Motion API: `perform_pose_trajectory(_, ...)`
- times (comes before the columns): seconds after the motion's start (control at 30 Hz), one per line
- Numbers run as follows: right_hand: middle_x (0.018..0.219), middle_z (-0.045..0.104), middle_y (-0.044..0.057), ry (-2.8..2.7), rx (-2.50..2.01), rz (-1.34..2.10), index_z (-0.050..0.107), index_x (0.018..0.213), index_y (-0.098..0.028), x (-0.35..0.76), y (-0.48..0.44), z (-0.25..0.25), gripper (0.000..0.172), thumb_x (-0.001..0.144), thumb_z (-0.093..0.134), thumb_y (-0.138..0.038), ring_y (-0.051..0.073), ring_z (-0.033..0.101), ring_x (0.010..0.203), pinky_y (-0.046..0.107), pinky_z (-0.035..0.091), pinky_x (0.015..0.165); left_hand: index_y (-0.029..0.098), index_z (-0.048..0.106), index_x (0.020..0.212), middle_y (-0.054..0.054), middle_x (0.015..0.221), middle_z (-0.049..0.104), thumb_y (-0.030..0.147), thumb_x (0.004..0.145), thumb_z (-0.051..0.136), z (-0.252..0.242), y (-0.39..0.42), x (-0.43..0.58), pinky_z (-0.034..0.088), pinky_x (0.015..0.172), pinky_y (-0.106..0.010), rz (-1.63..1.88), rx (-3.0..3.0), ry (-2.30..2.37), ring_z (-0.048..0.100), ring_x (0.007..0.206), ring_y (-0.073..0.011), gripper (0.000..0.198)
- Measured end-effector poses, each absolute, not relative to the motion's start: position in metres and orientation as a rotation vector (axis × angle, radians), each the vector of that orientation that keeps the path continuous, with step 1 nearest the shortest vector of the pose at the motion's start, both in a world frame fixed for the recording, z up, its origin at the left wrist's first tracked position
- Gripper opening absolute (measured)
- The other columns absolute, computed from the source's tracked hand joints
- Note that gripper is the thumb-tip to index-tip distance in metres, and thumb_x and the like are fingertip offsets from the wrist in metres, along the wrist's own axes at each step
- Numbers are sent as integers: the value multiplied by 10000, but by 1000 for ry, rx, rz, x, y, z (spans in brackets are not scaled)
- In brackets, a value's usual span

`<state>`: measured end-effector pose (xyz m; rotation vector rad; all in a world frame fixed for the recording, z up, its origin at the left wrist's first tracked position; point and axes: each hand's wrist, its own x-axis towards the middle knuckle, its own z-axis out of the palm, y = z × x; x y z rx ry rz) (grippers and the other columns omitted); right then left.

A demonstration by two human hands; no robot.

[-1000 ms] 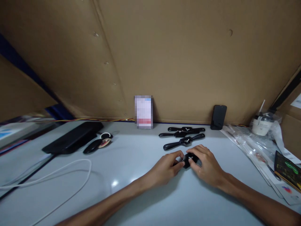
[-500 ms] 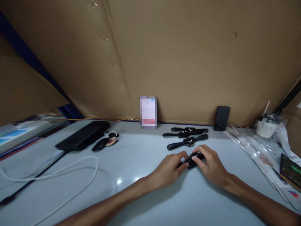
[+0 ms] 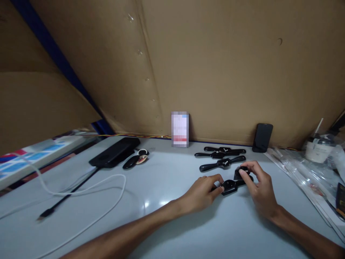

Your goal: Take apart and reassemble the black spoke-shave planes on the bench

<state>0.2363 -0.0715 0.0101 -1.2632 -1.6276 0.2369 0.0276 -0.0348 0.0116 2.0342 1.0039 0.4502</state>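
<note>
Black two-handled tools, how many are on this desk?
4. The first tool is gripped by the left hand, the second tool lies just beyond it, and the third tool and fourth tool lie farther back, overlapping in view. More may be hidden.

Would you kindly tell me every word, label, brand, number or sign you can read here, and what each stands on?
None can be read.
Propped lit screen: pixelated.
White cup: print too small.
Blue-and-white packaging, left: blurred.
Held black tool: no lettering to be made out.
</note>
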Motion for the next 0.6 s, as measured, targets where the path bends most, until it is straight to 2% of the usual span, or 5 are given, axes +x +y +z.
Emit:
perform_pose_trajectory(0.13,790,641,-2,-1748,-1119,132,617,953,-226,233,-83,14,57,972,565,-210,156,615,687,260,490,625,217,611,909,68,545,437,340,917,520,9,-32,27,244,534,-240,461,1937,979,379,533,-145,154)
perform_pose_trajectory(0.37,751,634,33,-2168,-824,-21,606,967,-206,219,-105,15,148,966,495,-109,186,583,676,313,485,634,204,564,902,71,543,443,380,882,567,-2,-27,30,267,530,-239,516,1739,921,398,532,-139,177)
perform_pose_trajectory(0.5,791,646,51,-2395,-866,66,619,939,-195,212,-112,8,183,989,454,-133,204,594,719,334,477,644,220,503,948,126,501,371,489,882,586,-4,-26,31,231,484,-219,660,1550,919,261,436,-93,289)
perform_pose_trajectory(0.6,827,640,46,-2395,-974,137,606,943,-193,213,-109,2,161,1003,463,-151,204,599,752,336,469,662,226,482,920,144,488,319,561,861,609,1,-26,30,199,460,-209,822,1500,893,226,414,-77,362)
